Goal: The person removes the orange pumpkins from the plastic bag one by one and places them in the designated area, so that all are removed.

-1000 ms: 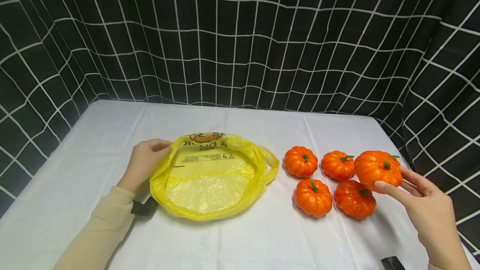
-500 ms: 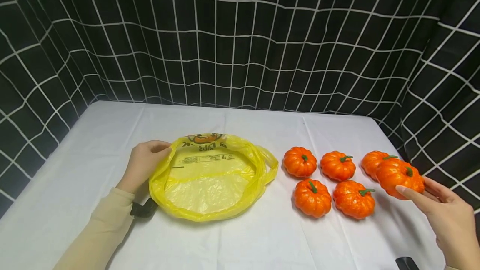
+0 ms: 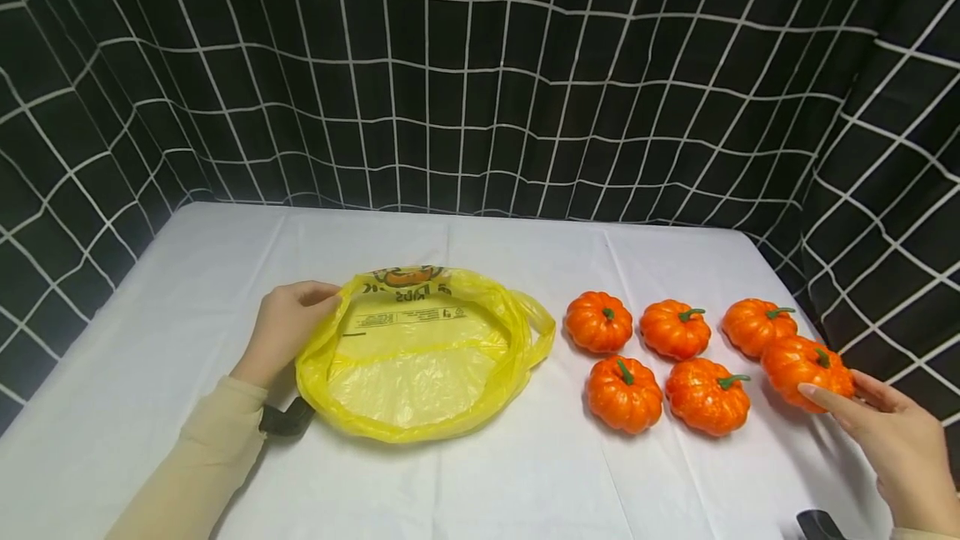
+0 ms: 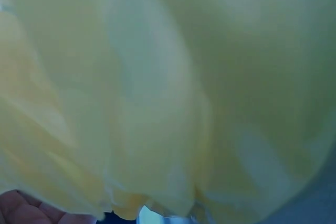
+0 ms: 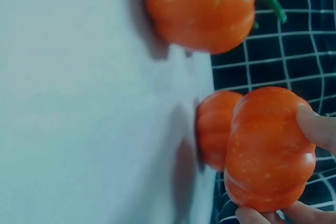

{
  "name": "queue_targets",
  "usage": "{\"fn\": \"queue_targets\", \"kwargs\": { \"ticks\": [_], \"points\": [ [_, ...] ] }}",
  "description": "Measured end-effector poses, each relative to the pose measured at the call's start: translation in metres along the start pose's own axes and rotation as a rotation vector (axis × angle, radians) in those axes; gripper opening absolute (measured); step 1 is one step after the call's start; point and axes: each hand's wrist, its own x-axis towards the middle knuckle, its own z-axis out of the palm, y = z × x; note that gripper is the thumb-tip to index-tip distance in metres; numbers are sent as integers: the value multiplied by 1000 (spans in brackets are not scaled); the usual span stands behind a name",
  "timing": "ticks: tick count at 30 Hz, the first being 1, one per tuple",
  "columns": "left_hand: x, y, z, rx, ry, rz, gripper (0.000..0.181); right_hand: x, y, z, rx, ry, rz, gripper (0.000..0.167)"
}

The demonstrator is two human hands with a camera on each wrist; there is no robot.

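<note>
In the head view, my left hand [image 3: 288,327] grips the left rim of a yellow plastic bag [image 3: 517,382], whose wide mouth faces up; its fingertips are hidden by the bag. The left wrist view is filled by blurred bag film [image 4: 157,103], with curled fingers [image 4: 31,213] at the lower left. My right hand [image 3: 900,432] holds an orange toy pumpkin [image 3: 798,369] with a green stem, thumb on the near side. In the right wrist view this pumpkin [image 5: 270,150] hangs above the cloth, apart from its shadow, with another pumpkin [image 5: 212,127] partly hidden behind it.
Several more orange pumpkins stand on the white cloth, among them a back-left one [image 3: 598,322], a front-left one [image 3: 624,397] and a front-middle one [image 3: 705,398]. A back-right pumpkin [image 3: 753,325] sits near the table's right edge. Black grid curtains [image 3: 450,90] surround the table.
My right hand has carried its pumpkin to the right, then lowered it in front of the back-right pumpkin. The left hand and the bag stay almost still.
</note>
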Motion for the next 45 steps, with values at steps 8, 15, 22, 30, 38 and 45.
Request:
{"fn": "queue_targets", "kwargs": {
  "ticks": [8, 15, 22, 30, 38, 45],
  "points": [
    [0, 0, -1, -11, -16, -8, 37, 5, 7, 6, 58, -6, 87, 96],
    [-1, 0, -3, 4, -8, 1, 36, 8, 15, 6, -14, -20, 107, 99],
    [0, 2, -2, 0, -10, -8, 37, 6, 20, 8, -30, -37, 94, 96],
    [1, 4, 2, -4, -16, 10, 36, 6, 25, 3, -82, -54, 80, 97],
    [6, 2, -3, 25, -30, 13, 40, 2, 21, 8, -128, -113, -16, 97],
    [2, 4, -19, 51, -36, 45, 42, 6, 3, 1, -405, -225, -179, 96]
  ]
}}
